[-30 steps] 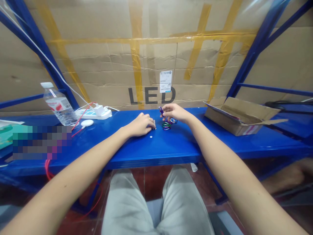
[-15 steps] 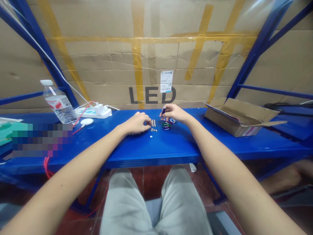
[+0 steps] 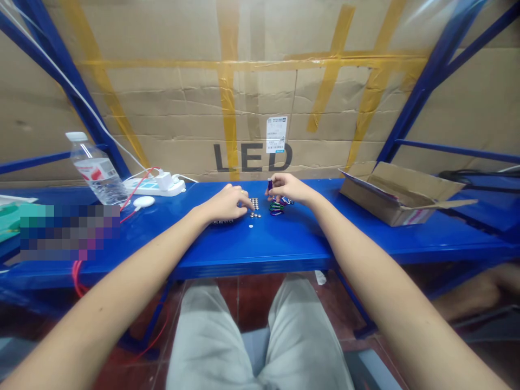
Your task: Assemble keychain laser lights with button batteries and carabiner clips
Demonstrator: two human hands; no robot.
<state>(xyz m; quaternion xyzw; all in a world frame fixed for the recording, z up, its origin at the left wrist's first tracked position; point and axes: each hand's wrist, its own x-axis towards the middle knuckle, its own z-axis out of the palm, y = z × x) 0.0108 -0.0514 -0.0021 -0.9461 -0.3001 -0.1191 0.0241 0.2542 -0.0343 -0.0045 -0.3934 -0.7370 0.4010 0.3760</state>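
Note:
My left hand (image 3: 229, 205) hovers low over the blue table, its fingers loosely bent and apart. Its index finger reaches down beside small round shiny metal pieces (image 3: 255, 204), several in rows with a few loose ones nearer me. Partly under this palm is a row of small dark and light items (image 3: 222, 221), too covered to name. A small purple cylinder (image 3: 270, 186) stands upright in the pinched fingers of my right hand (image 3: 286, 188). Just below that hand lie green and purple carabiner-like clips (image 3: 277, 208). One pale disc (image 3: 251, 226) lies in front of the metal pieces.
An open cardboard box (image 3: 400, 197) sits at right. Toward the left are a water bottle (image 3: 99, 173), a white power strip (image 3: 156, 187) with cables, and a round white charger (image 3: 144, 202). A large taped carton (image 3: 182, 119) stands behind the table (image 3: 260, 252).
My left index finger has straightened slightly toward the metal pieces. The purple cylinder in my right hand has shifted a little left and stands more upright.

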